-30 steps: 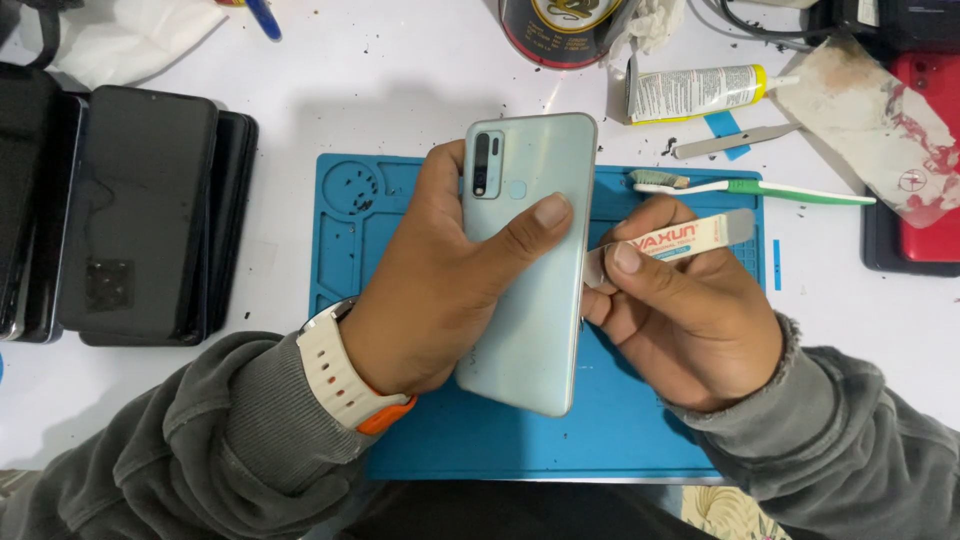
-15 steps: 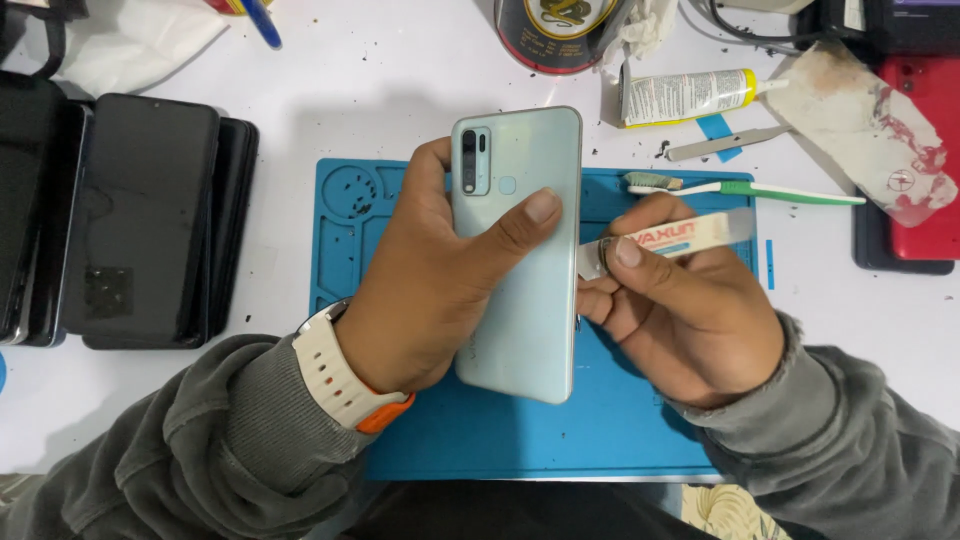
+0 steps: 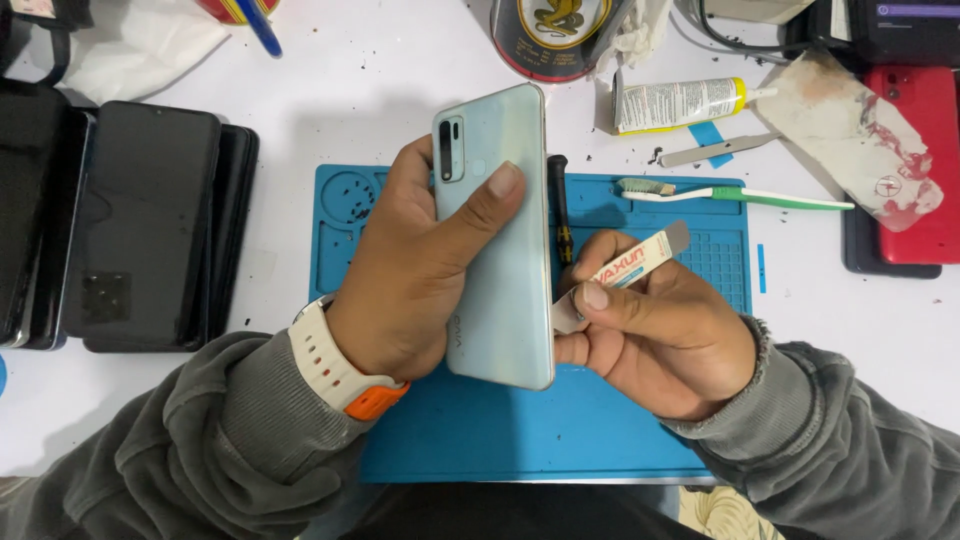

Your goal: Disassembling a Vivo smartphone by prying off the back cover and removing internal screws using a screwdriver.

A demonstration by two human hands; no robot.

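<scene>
A pale blue-green smartphone (image 3: 500,250) is held back side up, above a blue work mat (image 3: 530,440) on a white table (image 3: 370,90). Its camera strip sits near the top left corner. The left hand (image 3: 420,280) is closed around the phone from the left, with the thumb laid across its back and the fingers wrapped behind. A cream watch strap (image 3: 330,365) with an orange end circles that wrist. The right hand (image 3: 650,335) pinches a thin flat metal pry tool (image 3: 620,275) between thumb and forefinger, with its lower tip touching the phone's right edge near the bottom. Just beside that edge, a black screwdriver (image 3: 560,210) lies on the mat. Further right on the mat rests a toothbrush (image 3: 730,193) with a green and white handle. Beyond the mat, near the top of the view, lie a white glue tube (image 3: 680,103) with a yellow cap end, a round dark tin (image 3: 550,35) and a stained cloth (image 3: 850,140). A red phone (image 3: 925,150) sits at the far right. At the far left, well apart from the hands, several dark phones (image 3: 140,225) lie stacked face up.
</scene>
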